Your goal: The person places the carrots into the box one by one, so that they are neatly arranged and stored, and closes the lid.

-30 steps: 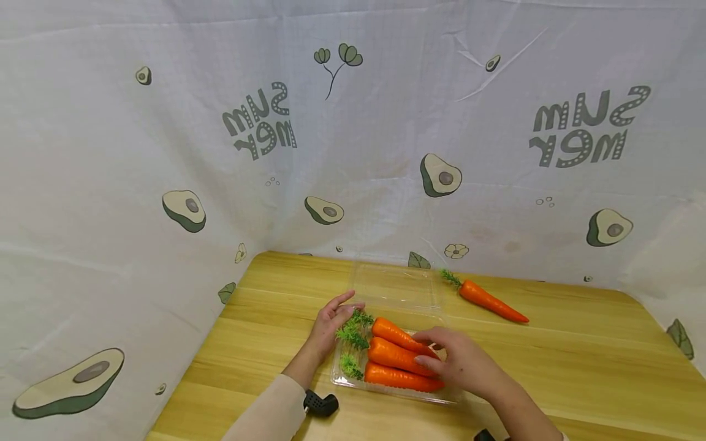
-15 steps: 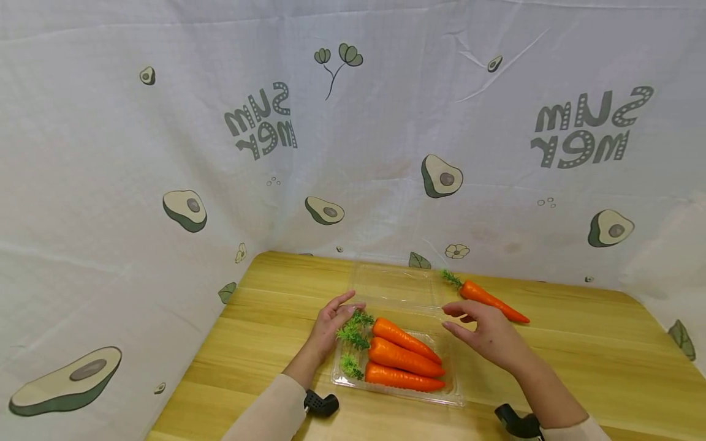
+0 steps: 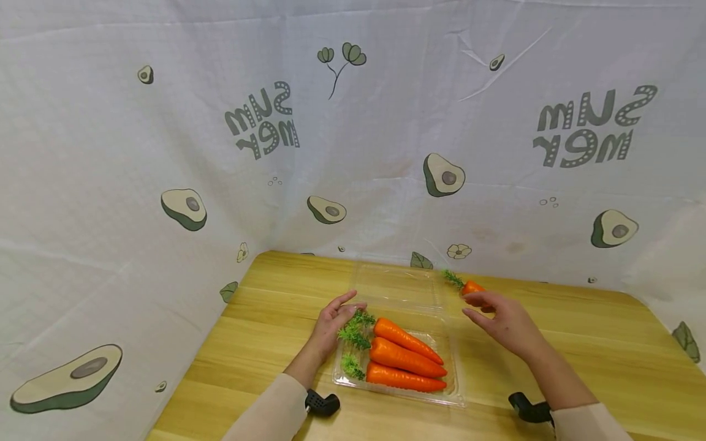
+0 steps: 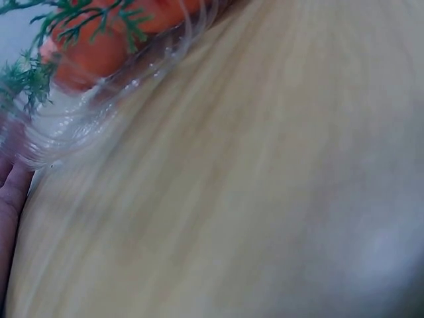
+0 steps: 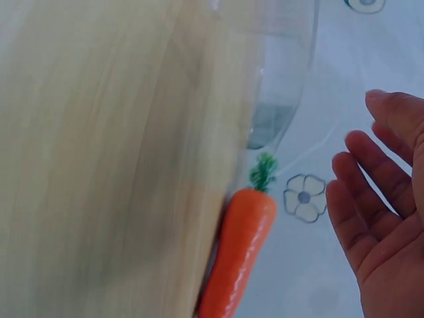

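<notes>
Three orange carrots point(image 3: 407, 356) with green tops lie side by side in a clear plastic box point(image 3: 455, 392), tops to the left. My left hand point(image 3: 330, 324) rests at the box's left edge, beside the leafy tops, with fingers extended. Above the table, my right hand point(image 3: 504, 321) hovers over a single carrot point(image 3: 472, 287) at the back right and hides most of it in the head view. In the right wrist view that loose carrot point(image 5: 240, 248) lies apart from the right hand point(image 5: 391, 199), whose fingers are loosely bent with nothing between them.
The box's clear lid point(image 3: 397, 285) lies folded back behind it on the wooden table point(image 3: 265, 306). A white cloth point(image 3: 375, 135) printed with avocados hangs behind and to the left. Each wrist carries a black device point(image 3: 322, 403).
My right hand has left the carrots in the box and moved right and back, over the loose carrot. My left hand has stayed in place.
</notes>
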### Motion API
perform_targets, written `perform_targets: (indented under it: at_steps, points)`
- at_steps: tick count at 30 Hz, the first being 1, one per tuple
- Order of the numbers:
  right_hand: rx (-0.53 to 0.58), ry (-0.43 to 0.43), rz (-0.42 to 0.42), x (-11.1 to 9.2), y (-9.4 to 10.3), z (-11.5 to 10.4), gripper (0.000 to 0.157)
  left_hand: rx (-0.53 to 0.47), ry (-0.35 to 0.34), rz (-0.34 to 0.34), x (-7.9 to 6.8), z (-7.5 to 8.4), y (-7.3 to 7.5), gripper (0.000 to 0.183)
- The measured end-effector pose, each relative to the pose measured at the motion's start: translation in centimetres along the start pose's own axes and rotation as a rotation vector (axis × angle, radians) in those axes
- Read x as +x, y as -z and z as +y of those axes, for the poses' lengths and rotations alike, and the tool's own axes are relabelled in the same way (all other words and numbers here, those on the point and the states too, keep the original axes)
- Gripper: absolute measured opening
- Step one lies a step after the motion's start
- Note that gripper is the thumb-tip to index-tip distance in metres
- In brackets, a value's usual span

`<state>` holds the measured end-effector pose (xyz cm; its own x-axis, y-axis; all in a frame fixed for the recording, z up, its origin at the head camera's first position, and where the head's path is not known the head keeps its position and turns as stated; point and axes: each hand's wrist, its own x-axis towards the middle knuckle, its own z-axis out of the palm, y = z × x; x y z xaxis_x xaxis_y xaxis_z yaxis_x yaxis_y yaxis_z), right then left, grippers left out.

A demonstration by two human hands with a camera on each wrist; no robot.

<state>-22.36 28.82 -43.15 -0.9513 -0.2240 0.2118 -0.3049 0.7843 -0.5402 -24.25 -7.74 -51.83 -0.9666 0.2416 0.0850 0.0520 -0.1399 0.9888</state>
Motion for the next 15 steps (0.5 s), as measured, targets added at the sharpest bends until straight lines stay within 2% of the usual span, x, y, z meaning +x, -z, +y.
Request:
perform_targets:
  at_steps: [8, 15]
  points:
    - [0.042, -0.151, -0.011, 0.6, 0.2, 2.9, 0.046, 0.011, -0.003, -0.006, 0.0, 0.0, 0.1, 0.051]
    - [-0.024, -0.221, -0.008, 0.7, 0.3, 5.8, 0.06, 0.007, 0.0, -0.012, -0.1, 0.0, 0.3, 0.051]
